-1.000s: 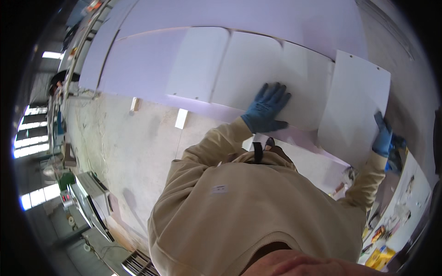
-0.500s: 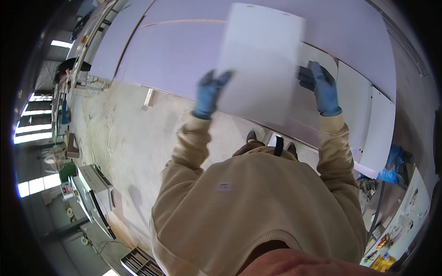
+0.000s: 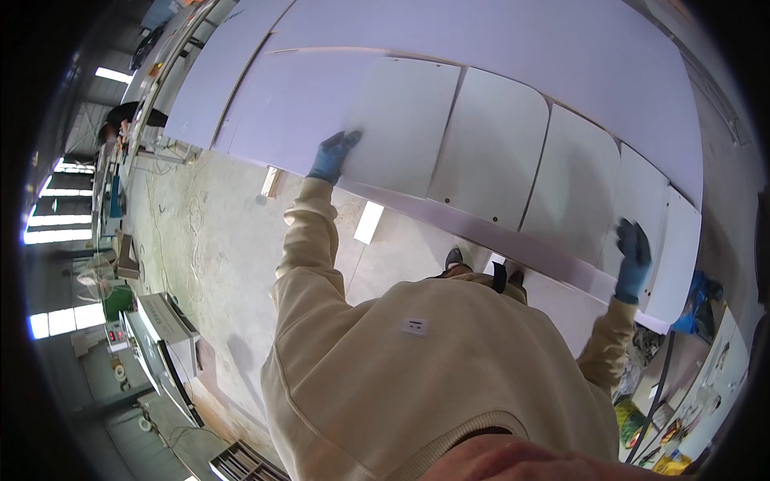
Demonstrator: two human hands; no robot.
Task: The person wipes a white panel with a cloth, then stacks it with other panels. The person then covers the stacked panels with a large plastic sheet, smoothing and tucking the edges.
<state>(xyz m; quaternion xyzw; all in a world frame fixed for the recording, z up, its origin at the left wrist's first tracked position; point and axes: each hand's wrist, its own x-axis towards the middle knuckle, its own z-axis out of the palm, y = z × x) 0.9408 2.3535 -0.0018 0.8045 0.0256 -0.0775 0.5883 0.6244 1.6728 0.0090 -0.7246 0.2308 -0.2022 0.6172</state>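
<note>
Several pale white flat panels lie side by side in a row on a lavender sheet-covered table [image 3: 481,40]. My left hand [image 3: 335,155], in a blue and dark glove, is at the left edge of the leftmost panel [image 3: 405,124], its fingers apart; the edge contact is hard to make out. Beside that panel lies a second panel [image 3: 491,144] with small dark holes near its near edge, then a third panel [image 3: 571,176] with a rounded far corner. My right hand [image 3: 634,256], gloved alike, is open above the panels at the right, holding nothing.
The table's near edge runs just in front of my body. A light block [image 3: 369,223] stands below that edge at left. On the right are a blue plastic bag [image 3: 699,298] and a side table [image 3: 726,365] with small items. A machine [image 3: 164,329] stands at left.
The white panel that was raised, blurred, by my left hand now lies flat in the row. My left hand moved slightly left; my right hand moved right and nearer to me.
</note>
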